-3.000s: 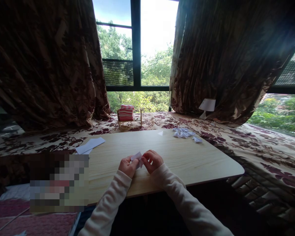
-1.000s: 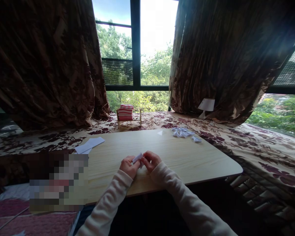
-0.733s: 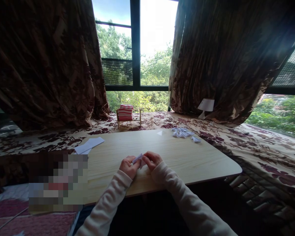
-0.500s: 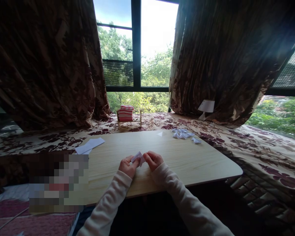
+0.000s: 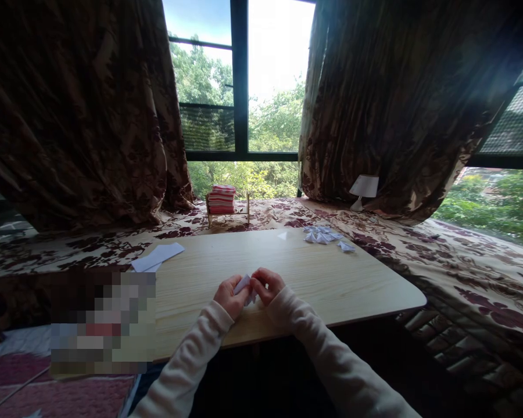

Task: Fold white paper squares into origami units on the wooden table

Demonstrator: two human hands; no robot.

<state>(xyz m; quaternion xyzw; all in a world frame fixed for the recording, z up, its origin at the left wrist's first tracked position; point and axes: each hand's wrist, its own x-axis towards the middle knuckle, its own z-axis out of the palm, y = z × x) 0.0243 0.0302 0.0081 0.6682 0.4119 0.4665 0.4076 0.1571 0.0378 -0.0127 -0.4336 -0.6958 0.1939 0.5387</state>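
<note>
Between my two hands, above the near part of the wooden table (image 5: 209,255), is a small folded piece of white paper (image 5: 242,284). My left hand (image 5: 230,296) grips its left side, fingers closed round it. On its right side my right hand (image 5: 267,285) pinches the paper with thumb and fingertips. Part of the paper hides behind the fingers. Toward the table's far right lie several folded white paper pieces (image 5: 321,234) in a cluster, with one single folded piece (image 5: 346,247) just apart from them. White paper sheets (image 5: 161,255) rest at the table's left edge.
Beyond the table, a flower-patterned cloth (image 5: 279,212) covers the window ledge. On it stand a small rack with folded red-and-white towels (image 5: 222,200) and a white lamp (image 5: 364,187). A small white triangle (image 5: 283,235) shows near the table's far edge. The lower left is pixelated.
My right hand has shifted slightly left and closer to my left hand. The folded paper has turned a little between them and shows less of its surface.
</note>
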